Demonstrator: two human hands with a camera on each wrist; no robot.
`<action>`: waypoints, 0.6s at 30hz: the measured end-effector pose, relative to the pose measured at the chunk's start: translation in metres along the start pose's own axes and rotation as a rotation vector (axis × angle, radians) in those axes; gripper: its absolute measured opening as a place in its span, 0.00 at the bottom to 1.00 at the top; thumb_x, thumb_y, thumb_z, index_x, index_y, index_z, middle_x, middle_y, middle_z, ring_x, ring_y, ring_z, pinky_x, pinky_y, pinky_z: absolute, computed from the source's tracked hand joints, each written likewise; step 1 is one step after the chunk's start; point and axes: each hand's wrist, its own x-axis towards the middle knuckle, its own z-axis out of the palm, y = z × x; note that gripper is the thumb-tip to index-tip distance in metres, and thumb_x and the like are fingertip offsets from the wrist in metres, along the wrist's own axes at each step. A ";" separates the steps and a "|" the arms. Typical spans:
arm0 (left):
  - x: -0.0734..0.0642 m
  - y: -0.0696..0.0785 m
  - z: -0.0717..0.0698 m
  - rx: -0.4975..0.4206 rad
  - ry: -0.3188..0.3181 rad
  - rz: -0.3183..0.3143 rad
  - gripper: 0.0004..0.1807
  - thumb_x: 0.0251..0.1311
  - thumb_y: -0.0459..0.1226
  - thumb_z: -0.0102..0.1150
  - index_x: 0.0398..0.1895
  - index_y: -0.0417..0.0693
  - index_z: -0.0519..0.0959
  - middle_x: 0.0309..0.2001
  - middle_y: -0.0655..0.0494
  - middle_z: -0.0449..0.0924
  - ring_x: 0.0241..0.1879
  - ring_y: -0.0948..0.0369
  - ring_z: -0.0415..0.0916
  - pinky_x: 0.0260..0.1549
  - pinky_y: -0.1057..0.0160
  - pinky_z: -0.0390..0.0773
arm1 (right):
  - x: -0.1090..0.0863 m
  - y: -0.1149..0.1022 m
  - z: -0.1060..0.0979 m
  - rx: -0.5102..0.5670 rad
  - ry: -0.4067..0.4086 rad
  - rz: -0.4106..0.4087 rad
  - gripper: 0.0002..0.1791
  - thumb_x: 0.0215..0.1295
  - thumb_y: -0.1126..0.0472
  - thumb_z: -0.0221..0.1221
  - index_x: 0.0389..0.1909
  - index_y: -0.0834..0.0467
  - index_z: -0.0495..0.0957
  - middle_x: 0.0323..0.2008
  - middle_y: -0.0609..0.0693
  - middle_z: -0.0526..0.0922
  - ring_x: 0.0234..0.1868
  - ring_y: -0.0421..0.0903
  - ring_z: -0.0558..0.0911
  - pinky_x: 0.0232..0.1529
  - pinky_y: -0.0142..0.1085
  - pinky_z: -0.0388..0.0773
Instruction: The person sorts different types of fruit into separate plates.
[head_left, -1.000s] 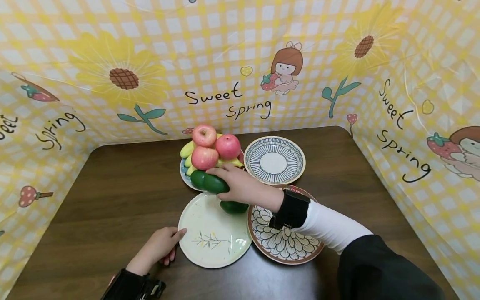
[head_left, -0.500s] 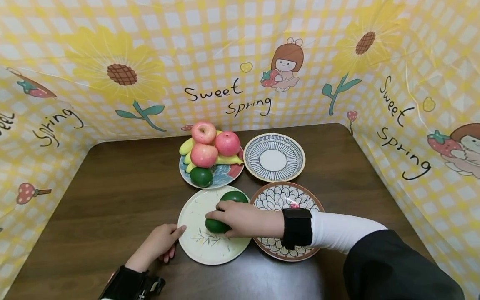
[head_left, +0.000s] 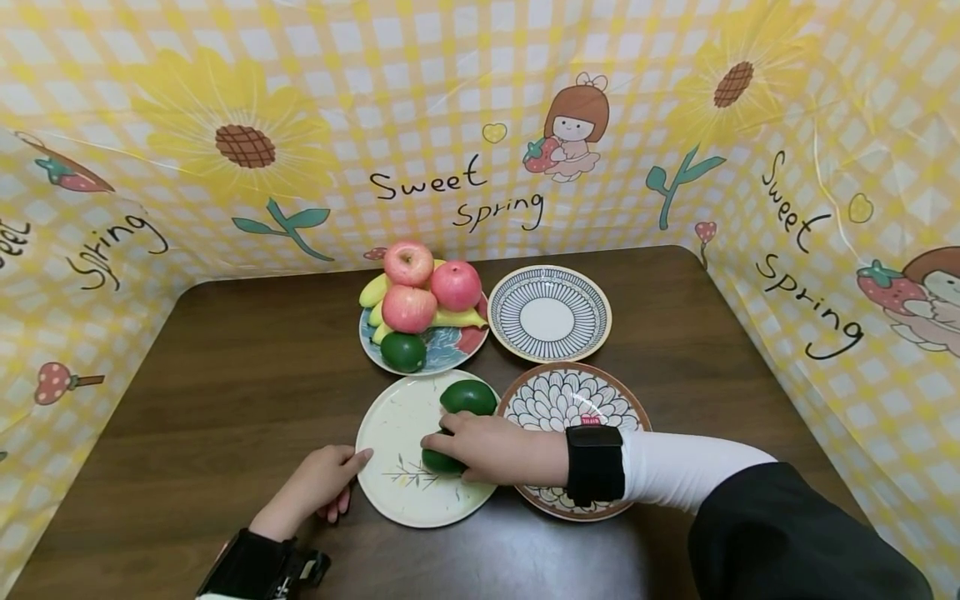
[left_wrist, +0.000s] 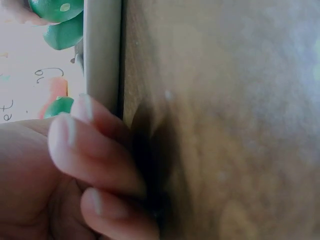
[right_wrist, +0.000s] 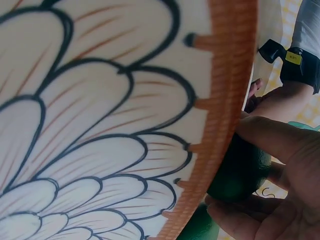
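Observation:
On the round cream plate [head_left: 397,492] with a twig pattern lie two dark green avocados. My right hand [head_left: 487,450] holds the nearer avocado [head_left: 441,463] from above, fingers and thumb around it. The farther avocado [head_left: 468,397] lies just beyond my knuckles. In the right wrist view, the gripped avocado [right_wrist: 242,172] sits between thumb and fingers, partly hidden by the brown-rimmed plate. My left hand [head_left: 318,487] holds the cream plate's left edge, thumb on the rim and fingers below. The left wrist view shows those fingertips [left_wrist: 62,145] close by the plate's side [left_wrist: 102,55].
Behind, a blue-and-red plate [head_left: 450,354] bears several apples [head_left: 408,310], bananas [head_left: 461,319] and another avocado [head_left: 402,352]. A blue-striped plate [head_left: 546,321] stands right of it. My right forearm crosses a brown-rimmed flower plate [head_left: 573,387]. Patterned cloth [head_left: 315,100] surrounds the table.
My right hand has brought an avocado from the fruit plate toward me onto the cream plate, then shifted it slightly right beside the other one. My left hand stays at the rim.

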 end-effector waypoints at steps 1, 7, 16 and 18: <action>0.000 0.000 0.000 -0.003 -0.001 0.001 0.22 0.78 0.46 0.48 0.24 0.45 0.75 0.09 0.55 0.71 0.07 0.63 0.68 0.11 0.64 0.71 | 0.000 -0.001 0.001 -0.004 0.002 0.001 0.35 0.61 0.54 0.72 0.69 0.46 0.71 0.58 0.50 0.77 0.56 0.45 0.80 0.48 0.33 0.83; -0.001 0.001 -0.001 -0.011 -0.008 -0.004 0.22 0.78 0.46 0.48 0.24 0.45 0.75 0.10 0.55 0.72 0.07 0.63 0.69 0.11 0.64 0.71 | 0.000 -0.001 0.004 -0.007 0.028 -0.005 0.36 0.59 0.54 0.73 0.68 0.48 0.70 0.61 0.52 0.75 0.56 0.46 0.81 0.47 0.34 0.84; -0.002 0.001 -0.002 -0.011 -0.013 -0.002 0.23 0.78 0.46 0.48 0.24 0.44 0.74 0.10 0.55 0.72 0.07 0.63 0.69 0.11 0.65 0.71 | 0.000 0.000 0.006 -0.027 0.046 -0.015 0.37 0.60 0.50 0.73 0.68 0.50 0.70 0.60 0.51 0.75 0.55 0.47 0.80 0.48 0.34 0.84; -0.002 0.001 -0.002 -0.009 -0.017 -0.002 0.23 0.78 0.46 0.48 0.24 0.44 0.74 0.10 0.55 0.72 0.07 0.63 0.69 0.11 0.65 0.71 | -0.001 0.000 0.002 -0.003 0.049 -0.015 0.38 0.60 0.48 0.72 0.69 0.50 0.69 0.60 0.52 0.75 0.56 0.47 0.80 0.51 0.36 0.84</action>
